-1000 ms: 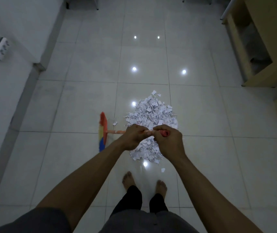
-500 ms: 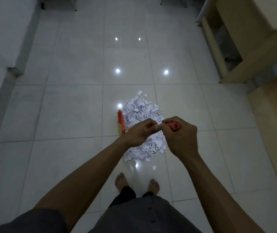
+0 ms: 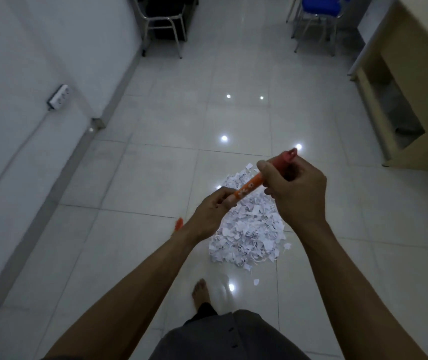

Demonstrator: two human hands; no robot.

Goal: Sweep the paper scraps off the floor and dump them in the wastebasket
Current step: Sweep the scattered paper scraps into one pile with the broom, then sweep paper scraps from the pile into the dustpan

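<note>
Gathered paper scraps (image 3: 249, 229) lie in a heap on the glossy tiled floor (image 3: 129, 255), just ahead of my bare foot (image 3: 201, 292), as I hold the orange broom handle (image 3: 246, 188) slantwise above them. My right hand (image 3: 296, 193) is wrapped round the handle near its capped top end. My left hand (image 3: 207, 216) is curled round it lower down, close to the right. Of the broom head (image 3: 179, 224) only an orange sliver shows, left of the pile beside my left wrist, so I cannot tell whether the bristles touch the tiles. Neither the wastebasket nor any dustpan is in view.

The gathering looks mostly done; the dumping has not begun. The chief risk is the lightness of the paper: a hard or fast stroke across smooth tile would likely fling the heap apart rather than move it. A loose scrap (image 3: 256, 281) near my foot and a stray piece (image 3: 287, 246) at the pile's right edge could be left behind if I sweep only the main mass. A step forward could plant my foot in the heap and carry bits away. A push to the right might send pieces under the wooden desk (image 3: 415, 74), where the broom would reach them poorly. In this dim light, white paper on pale tile is easy to miss.
</note>
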